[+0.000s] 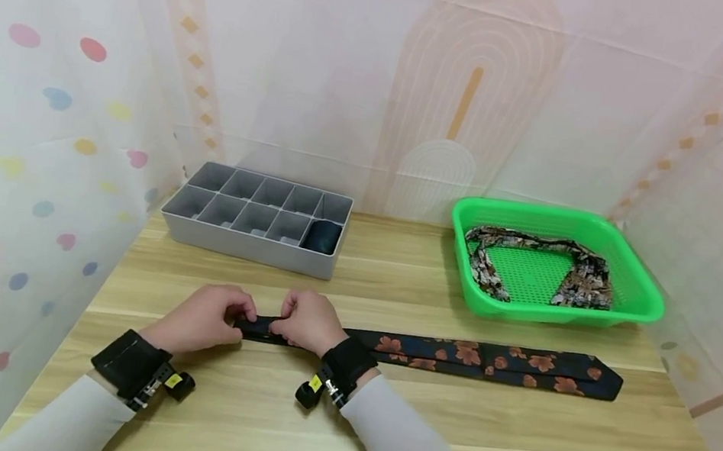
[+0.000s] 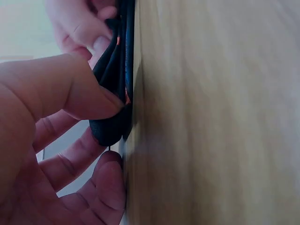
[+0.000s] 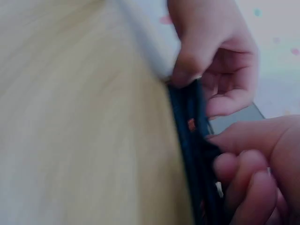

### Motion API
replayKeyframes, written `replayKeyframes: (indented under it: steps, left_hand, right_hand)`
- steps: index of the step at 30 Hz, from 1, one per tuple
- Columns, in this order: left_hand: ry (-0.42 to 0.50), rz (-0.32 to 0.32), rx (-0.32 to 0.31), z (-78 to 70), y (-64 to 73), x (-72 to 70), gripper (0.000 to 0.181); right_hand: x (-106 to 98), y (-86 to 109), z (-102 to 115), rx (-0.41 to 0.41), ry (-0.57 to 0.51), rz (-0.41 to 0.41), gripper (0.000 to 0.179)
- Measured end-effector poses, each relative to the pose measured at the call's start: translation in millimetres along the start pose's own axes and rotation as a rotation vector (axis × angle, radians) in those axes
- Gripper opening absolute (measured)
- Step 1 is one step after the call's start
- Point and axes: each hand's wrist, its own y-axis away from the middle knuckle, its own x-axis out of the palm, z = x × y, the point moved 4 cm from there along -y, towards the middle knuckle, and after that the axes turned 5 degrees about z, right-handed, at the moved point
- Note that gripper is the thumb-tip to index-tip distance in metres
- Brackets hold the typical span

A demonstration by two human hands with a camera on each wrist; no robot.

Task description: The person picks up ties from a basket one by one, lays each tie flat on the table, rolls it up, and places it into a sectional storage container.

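A dark navy necktie (image 1: pixel 427 352) with orange-brown flowers lies lengthwise across the wooden table, its wide pointed end to the right. At its left end the cloth is folded over in layers. My left hand (image 1: pixel 203 317) pinches that folded end (image 2: pixel 110 129) between thumb and fingers, as the left wrist view shows. Just to the right, my right hand (image 1: pixel 311 322) pinches the upper layer of the tie (image 3: pixel 206 154) with thumb and fingertips. Both hands stay low, close over the tabletop.
Behind the hands stands a grey divided box (image 1: pixel 248 244); a rolled dark cloth (image 1: pixel 321 236) fills its front right compartment. At the back right, a green plastic basket (image 1: pixel 472 299) holds a second, patterned brown-and-grey tie (image 1: pixel 584 284). A patterned curtain (image 1: pixel 327 74) hangs behind the table.
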Motion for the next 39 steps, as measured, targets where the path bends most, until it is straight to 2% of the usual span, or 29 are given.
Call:
replayKeyframes:
  steps: [5, 14, 22, 28, 32, 39]
  left_hand:
    - [0.031, -0.002, 0.001, 3.6, -0.1, 0.7, 0.03]
    - [0.057, -0.001, -0.016, 7.0, 0.3, 6.9, 0.029]
    - [-0.016, -0.022, -0.001, -2.9, 1.3, 3.4, 0.028]
    - [-0.019, -0.032, -0.047, -9.4, 3.1, 2.8, 0.027]
    - [0.047, -0.028, -0.068, -10.0, 3.2, 2.9, 0.025]
    - [0.22, 0.008, -0.088, -4.3, 2.2, 3.6, 0.032]
  right_hand:
    - [0.4, 2.5, -0.9, -0.048, -0.021, -0.019, 0.021]
    - [2.9, -1.2, -4.5, -0.033, -0.041, 0.01, 0.022]
    - [0.4, 0.6, -0.9, -0.066, -0.052, -0.013, 0.02]
    - [1.5, 2.6, -0.5, -0.057, -0.017, -0.02, 0.022]
    - [1.0, 3.1, 1.4, -0.057, 0.008, -0.029, 0.023]
    - [0.2, 3.0, 1.5, -0.053, 0.004, -0.02, 0.024]
